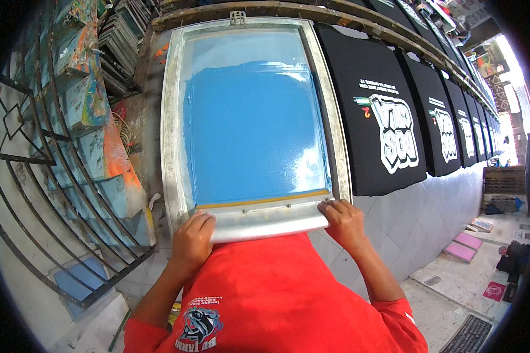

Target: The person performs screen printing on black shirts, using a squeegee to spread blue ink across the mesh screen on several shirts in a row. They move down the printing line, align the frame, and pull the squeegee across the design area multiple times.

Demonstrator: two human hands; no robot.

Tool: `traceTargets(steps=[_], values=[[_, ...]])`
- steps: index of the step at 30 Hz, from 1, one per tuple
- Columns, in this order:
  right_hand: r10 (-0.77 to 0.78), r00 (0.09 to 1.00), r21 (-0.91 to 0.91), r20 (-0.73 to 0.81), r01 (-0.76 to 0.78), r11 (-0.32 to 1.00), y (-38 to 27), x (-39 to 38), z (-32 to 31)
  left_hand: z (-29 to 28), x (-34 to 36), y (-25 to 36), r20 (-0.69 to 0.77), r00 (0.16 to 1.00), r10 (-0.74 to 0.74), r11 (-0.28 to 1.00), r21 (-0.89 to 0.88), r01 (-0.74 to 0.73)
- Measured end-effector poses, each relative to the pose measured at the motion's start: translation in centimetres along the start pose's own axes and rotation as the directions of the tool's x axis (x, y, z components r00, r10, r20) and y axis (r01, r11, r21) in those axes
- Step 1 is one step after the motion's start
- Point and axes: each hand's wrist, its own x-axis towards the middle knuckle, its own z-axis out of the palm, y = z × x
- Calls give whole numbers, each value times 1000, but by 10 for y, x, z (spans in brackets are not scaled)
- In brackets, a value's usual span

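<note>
Both hands grip a silver metal squeegee with a yellow blade edge, lying across the near end of a screen-printing screen. My left hand has its fingers closed on the squeegee's left end, and my right hand on its right end. The screen's metal frame surrounds a mesh covered mostly in glossy blue ink, with a paler band at the far end. A hinge clamp holds the frame at the far rail. What lies under the screen is hidden.
To the right, a row of black T-shirts with white printed designs stretches away along a rail. On the left are black metal bars and paint-splattered shelving with stacked frames. Pink screens lie on the floor at right.
</note>
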Motion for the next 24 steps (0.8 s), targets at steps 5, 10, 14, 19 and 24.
traceTargets(steps=[5,10,14,19,24], values=[[2,1000,69,4,-3,998,12,26,-12,-28,30,-5,-34,999,6,999,-46,-8],[-60,998,-24,-3,60,998,50,129,-21,-61,114,-37,-244,967,72,997,28,-67],[-42,995,-77,-89,36,996,109,231,1,-70,223,-81,-265,963,54,993,112,-25],[-20,996,-25,-81,18,1000,132,310,15,-84,310,-114,-233,970,75,986,165,-37],[6,999,-73,-40,-9,997,134,323,36,-71,321,-130,-195,978,71,978,205,-31]])
